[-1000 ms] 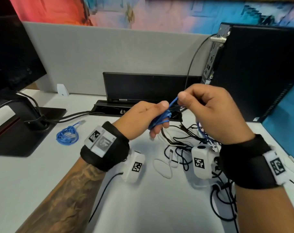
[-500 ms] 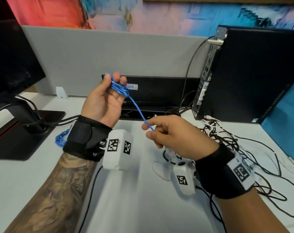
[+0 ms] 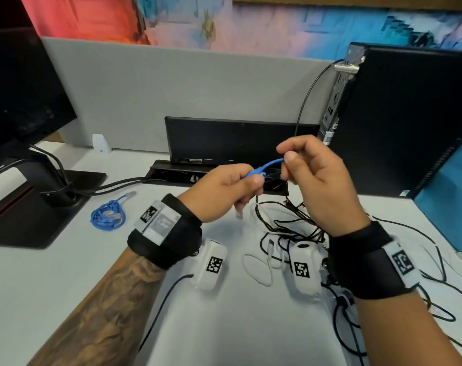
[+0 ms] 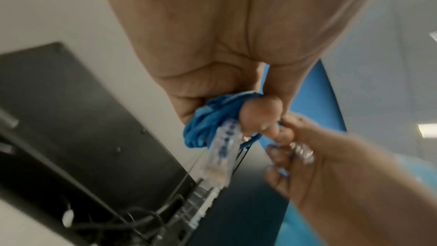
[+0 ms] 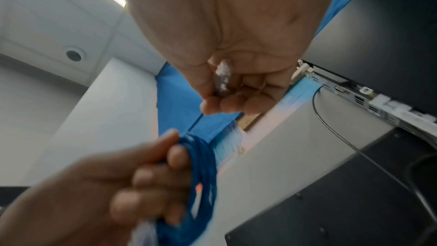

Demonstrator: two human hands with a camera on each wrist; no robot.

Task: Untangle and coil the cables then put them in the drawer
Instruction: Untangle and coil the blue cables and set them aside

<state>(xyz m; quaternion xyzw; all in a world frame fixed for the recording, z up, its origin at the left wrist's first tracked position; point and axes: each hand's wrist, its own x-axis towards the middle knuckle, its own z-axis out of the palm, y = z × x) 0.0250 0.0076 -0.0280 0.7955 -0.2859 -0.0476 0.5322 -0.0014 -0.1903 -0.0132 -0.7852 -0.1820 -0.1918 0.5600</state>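
My left hand [image 3: 235, 188] grips a small coil of blue network cable [image 4: 208, 122] above the white desk [image 3: 66, 273], and one clear plug [image 4: 221, 158] hangs below its fingers. My right hand [image 3: 290, 159] pinches the cable's free end [image 3: 270, 165] just right of the left hand, with the other clear plug [image 5: 222, 78] lying in its palm. The blue coil [image 5: 201, 175] wraps the left fingers in the right wrist view. A tangle of black and white cables [image 3: 290, 223] lies on the desk under both hands. No drawer is in view.
A second blue cable, coiled [image 3: 108, 215], lies on the desk to the left, beside a monitor stand [image 3: 39, 196]. A black computer tower [image 3: 398, 122] stands at the right, a black dock [image 3: 237, 141] behind the hands, a grey partition [image 3: 171, 88] at the back.
The left hand has come down from its raised position and turned palm down. The right hand has risen and slid along the cable to its end, so the hands are close together again.
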